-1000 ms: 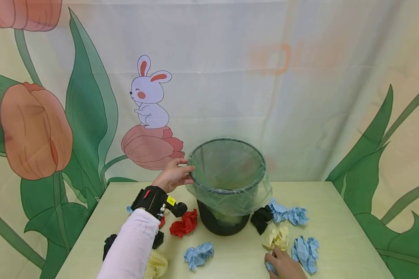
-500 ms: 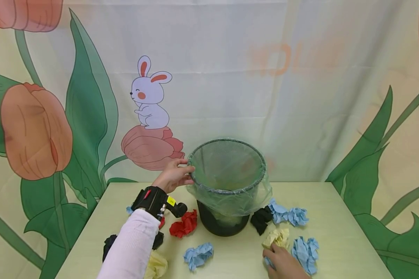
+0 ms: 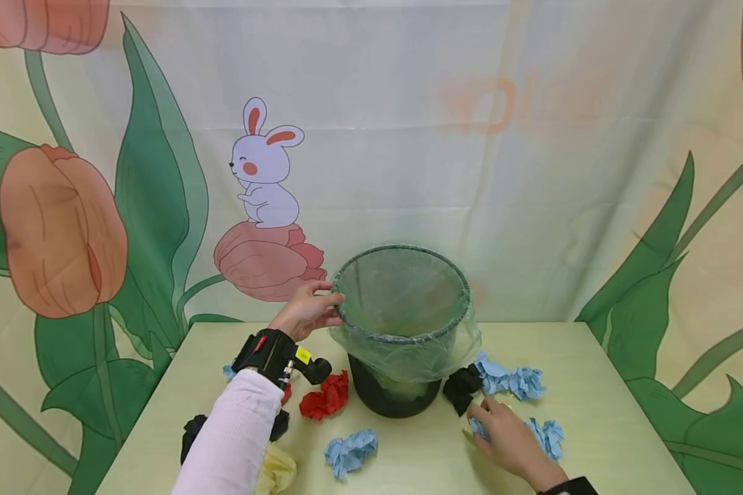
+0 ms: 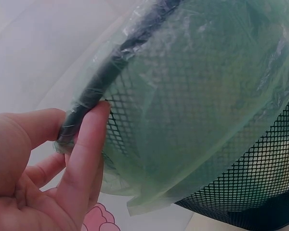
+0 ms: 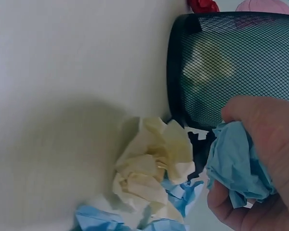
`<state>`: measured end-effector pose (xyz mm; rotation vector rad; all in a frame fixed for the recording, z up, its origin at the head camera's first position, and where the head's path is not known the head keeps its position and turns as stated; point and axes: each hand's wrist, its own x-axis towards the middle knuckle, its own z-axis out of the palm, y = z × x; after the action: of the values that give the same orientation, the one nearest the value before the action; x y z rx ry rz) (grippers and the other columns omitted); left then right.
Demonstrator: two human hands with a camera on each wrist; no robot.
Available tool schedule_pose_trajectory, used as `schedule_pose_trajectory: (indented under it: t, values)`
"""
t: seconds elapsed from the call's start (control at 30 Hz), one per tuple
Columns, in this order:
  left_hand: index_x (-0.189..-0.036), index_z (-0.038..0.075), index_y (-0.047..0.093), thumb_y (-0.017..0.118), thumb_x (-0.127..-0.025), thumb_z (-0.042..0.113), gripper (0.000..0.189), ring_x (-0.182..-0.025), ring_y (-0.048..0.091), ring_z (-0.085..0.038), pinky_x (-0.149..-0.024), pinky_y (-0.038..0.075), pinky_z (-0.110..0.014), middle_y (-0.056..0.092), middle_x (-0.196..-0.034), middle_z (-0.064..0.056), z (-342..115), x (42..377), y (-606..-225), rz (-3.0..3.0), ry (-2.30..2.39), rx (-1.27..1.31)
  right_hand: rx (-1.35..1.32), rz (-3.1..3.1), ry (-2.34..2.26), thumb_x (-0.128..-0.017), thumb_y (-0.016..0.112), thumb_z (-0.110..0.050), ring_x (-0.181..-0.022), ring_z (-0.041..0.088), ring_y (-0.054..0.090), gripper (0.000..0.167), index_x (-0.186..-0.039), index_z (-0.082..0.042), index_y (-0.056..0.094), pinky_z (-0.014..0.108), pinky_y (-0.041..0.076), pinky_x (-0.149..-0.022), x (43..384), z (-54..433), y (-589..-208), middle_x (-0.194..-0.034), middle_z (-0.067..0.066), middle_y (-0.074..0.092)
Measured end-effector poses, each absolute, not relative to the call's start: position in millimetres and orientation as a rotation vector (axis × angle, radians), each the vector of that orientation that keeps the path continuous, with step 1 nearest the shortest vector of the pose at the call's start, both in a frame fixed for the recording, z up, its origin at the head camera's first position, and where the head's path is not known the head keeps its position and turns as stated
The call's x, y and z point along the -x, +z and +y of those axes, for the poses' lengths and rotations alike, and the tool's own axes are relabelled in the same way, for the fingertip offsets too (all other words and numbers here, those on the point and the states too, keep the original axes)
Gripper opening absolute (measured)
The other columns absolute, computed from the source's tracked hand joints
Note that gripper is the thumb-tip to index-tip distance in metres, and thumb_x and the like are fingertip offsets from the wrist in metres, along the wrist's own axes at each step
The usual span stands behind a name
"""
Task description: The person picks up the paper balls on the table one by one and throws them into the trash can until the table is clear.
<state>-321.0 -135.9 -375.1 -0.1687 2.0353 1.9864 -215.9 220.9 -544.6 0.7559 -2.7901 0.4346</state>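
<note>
My left hand (image 3: 307,311) pinches the left rim of a black mesh wastebasket (image 3: 378,393), with thumb and fingers on either side of the rim in the left wrist view. A thin green plastic bag (image 4: 178,125) lines the basket and folds over its rim. To the right of the basket, my right hand (image 3: 512,438) holds a crumpled ball of blue paper (image 5: 238,166) between thumb and fingers. A crumpled yellow paper (image 5: 151,171) lies just past that hand and is mostly hidden by it in the head view. Pale paper shows through the mesh.
Right of the basket lie black paper (image 3: 461,389) and several blue paper balls (image 3: 525,383). On the left are red paper (image 3: 325,397), blue paper (image 3: 350,453) and yellow paper (image 3: 276,470), partly behind my sleeve. A printed curtain (image 3: 408,137) hangs behind the table (image 3: 421,467).
My right hand has risen from the table's front, up and forward over the yellow paper, carrying the blue paper ball. The left hand stays on the rim.
</note>
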Motion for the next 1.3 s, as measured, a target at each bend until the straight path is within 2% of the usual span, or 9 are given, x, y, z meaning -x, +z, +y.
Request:
schedule_pose_trajectory:
  t: [0.37, 0.8, 1.3]
  values:
    - [-0.139, 0.003, 0.027, 0.058, -0.091, 0.013, 0.058, -0.068, 0.049, -0.014, -0.062, 0.055, -0.022, 0.044, -0.114, -0.013, -136.1, 317.7, -373.5, 2.055, 1.987, 0.142, -0.749, -2.758, 0.359, -0.074, 0.071, -0.013, -0.062, 0.007, 0.038, 0.024, -0.095, -0.016, 0.06, 0.018, 0.032, -0.049, 231.2, 223.6, -514.2, -0.08, -0.004, 0.047]
    - [-0.14, 0.006, 0.027, 0.055, -0.093, 0.011, 0.056, -0.068, 0.048, -0.015, -0.058, 0.054, -0.021, 0.042, -0.118, -0.013, -136.0, 321.5, -375.9, 2.048, 1.982, 0.162, -0.76, -2.777, 0.315, -0.079, 0.069, -0.011, -0.06, 0.008, 0.035, 0.024, -0.1, -0.01, 0.059, 0.019, 0.031, -0.051, 253.9, 234.2, -493.7, -0.081, 0.0, 0.046]
    - [-0.139, 0.006, 0.028, 0.055, -0.092, 0.011, 0.054, -0.069, 0.049, -0.015, -0.059, 0.055, -0.021, 0.043, -0.115, -0.012, -135.3, 321.4, -376.0, 2.039, 1.989, 0.171, -0.738, -2.705, 0.267, -0.078, 0.069, -0.011, -0.064, 0.011, 0.042, 0.025, -0.101, -0.008, 0.059, 0.024, 0.037, -0.052, 272.9, 242.6, -471.8, -0.082, 0.004, 0.049]
